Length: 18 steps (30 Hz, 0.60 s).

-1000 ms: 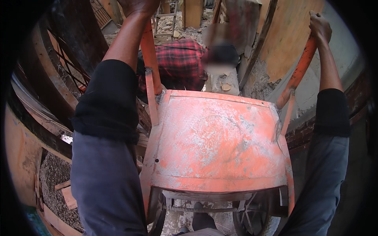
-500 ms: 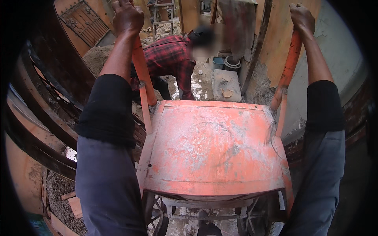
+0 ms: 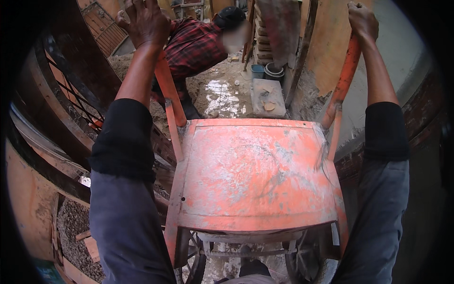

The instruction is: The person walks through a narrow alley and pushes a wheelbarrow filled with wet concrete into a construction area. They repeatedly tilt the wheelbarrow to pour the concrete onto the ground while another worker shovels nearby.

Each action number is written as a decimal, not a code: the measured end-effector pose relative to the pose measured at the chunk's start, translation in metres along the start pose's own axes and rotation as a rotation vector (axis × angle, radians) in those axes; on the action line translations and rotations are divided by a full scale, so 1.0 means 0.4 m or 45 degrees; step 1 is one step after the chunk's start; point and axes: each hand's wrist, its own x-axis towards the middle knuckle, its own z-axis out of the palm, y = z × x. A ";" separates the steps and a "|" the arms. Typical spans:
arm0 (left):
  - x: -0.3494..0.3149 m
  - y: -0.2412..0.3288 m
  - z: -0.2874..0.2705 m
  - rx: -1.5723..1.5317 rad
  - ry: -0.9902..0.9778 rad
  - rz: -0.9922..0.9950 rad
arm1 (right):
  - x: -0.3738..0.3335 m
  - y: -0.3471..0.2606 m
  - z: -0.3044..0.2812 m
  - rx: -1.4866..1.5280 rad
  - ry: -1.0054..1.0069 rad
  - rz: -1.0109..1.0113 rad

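An orange metal cart [image 3: 255, 175] with worn, grey-smeared paint stands tipped up in front of me, its broad back panel facing me. My right hand [image 3: 363, 21] is closed round the upper end of the cart's right handle [image 3: 347, 66]. At the top of the left handle [image 3: 169, 90], my left hand [image 3: 144, 23] has its fingers spread, the back of the hand toward me. Whether its palm touches the handle is hidden. Below the panel, spoked wheels [image 3: 305, 255] and an axle show near my feet.
Just beyond the cart a person in a red plaid shirt [image 3: 196, 47] bends over. A grey slab [image 3: 268, 98] and buckets [image 3: 274, 72] lie past it. A dark metal gate [image 3: 71, 90] flanks my left, a wall [image 3: 402, 61] my right. Gravel [image 3: 78, 227] lies lower left.
My left hand's fingers have opened from a closed grip on the handle. The person beyond the cart has raised their upper body and moved a little left. My right hand keeps its grip.
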 end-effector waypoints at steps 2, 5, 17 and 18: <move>0.018 -0.002 -0.024 -0.010 0.005 0.016 | 0.012 -0.003 -0.020 0.002 0.004 -0.005; 0.028 -0.004 -0.122 -0.046 -0.006 0.012 | -0.008 -0.029 -0.104 -0.042 -0.005 0.081; 0.172 0.023 -0.327 -0.205 -0.350 -0.270 | 0.117 0.061 -0.227 -0.263 -0.063 0.181; 0.162 0.011 -0.370 -0.317 -0.316 -0.351 | 0.080 0.016 -0.265 -0.204 -0.035 0.209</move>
